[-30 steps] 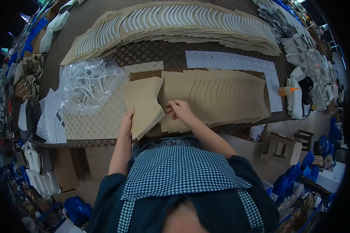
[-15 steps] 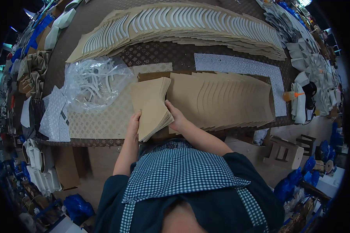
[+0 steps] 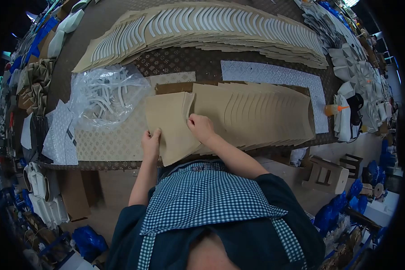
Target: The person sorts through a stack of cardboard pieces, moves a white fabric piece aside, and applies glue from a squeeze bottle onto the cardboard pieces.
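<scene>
At the centre of the frame, the left hand (image 3: 151, 144) pinches the left edge of a tan sheet stack (image 3: 170, 126), while the right hand (image 3: 202, 128) pinches its curved right edge. The sheets look light, bendable and easily creased, probably best held by opposite edges.

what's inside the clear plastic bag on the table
Loosely heaped white strips, some curved, show through the clear plastic bag. Whatever lies beneath them is covered and can't be seen.
</scene>
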`<move>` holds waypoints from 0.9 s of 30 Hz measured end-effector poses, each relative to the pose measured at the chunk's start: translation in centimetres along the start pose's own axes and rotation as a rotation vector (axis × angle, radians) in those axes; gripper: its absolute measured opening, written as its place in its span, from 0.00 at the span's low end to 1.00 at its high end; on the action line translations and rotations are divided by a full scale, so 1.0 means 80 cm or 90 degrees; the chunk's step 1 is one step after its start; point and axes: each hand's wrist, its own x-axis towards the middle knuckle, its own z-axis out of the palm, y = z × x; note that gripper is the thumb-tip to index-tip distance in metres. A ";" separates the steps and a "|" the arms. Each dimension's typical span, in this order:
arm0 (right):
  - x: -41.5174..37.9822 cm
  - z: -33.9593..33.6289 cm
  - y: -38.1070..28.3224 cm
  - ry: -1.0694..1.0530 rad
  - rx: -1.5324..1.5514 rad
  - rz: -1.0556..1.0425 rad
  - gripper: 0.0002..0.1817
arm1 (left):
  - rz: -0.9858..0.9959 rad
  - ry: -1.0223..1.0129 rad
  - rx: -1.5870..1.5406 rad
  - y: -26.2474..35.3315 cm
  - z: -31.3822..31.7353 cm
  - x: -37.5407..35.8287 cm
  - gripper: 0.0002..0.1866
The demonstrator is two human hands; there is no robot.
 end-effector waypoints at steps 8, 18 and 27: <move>-0.029 -0.021 0.005 0.076 0.045 -0.009 0.09 | 0.010 -0.087 -0.101 0.022 0.013 -0.014 0.16; -0.040 -0.057 0.064 0.136 0.041 0.066 0.11 | 0.007 -0.182 -0.112 0.017 0.075 -0.001 0.14; -0.037 -0.049 0.076 0.074 -0.092 0.157 0.14 | -0.009 -0.123 0.041 0.004 0.090 0.003 0.13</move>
